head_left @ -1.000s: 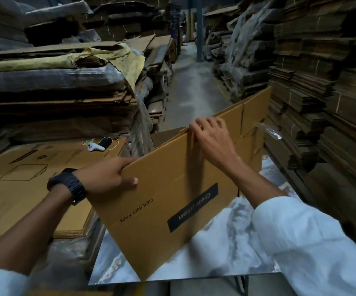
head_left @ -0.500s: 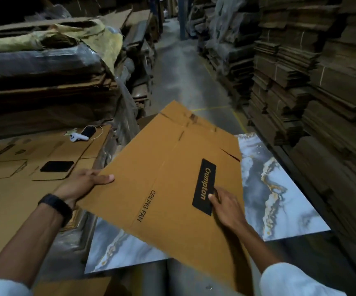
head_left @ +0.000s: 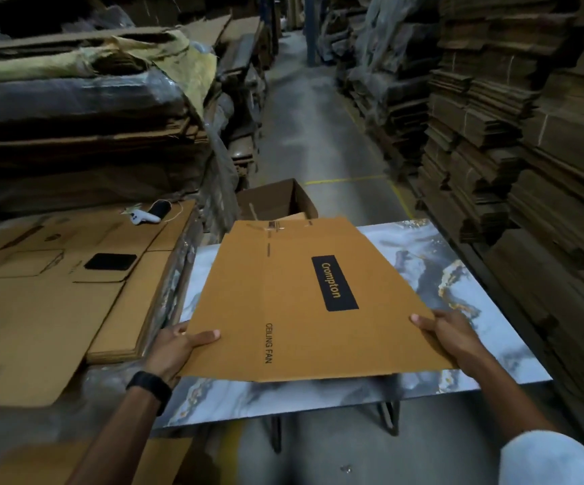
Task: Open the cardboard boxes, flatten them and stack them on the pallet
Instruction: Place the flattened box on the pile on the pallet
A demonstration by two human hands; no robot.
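Note:
A flattened tan cardboard box (head_left: 283,302), printed "Crompton" and "CEILING FAN", is held nearly level over a marble-patterned table (head_left: 434,271). My left hand (head_left: 178,344) grips its near left corner, thumb on top. My right hand (head_left: 448,330) grips the near right corner, thumb on the top face and fingers under it. A stack of flattened boxes (head_left: 56,292) lies at my left, at table height; whatever it rests on is hidden.
A black phone (head_left: 110,261), a white controller (head_left: 142,217) and a black pouch (head_left: 160,207) lie on the left stack. An open brown box (head_left: 273,201) stands behind the table. Tall cardboard piles line both sides of a concrete aisle (head_left: 318,134).
The box went from upright and part-open to flat and level. It has turned square to me, and my right hand moved from its middle to the near right corner.

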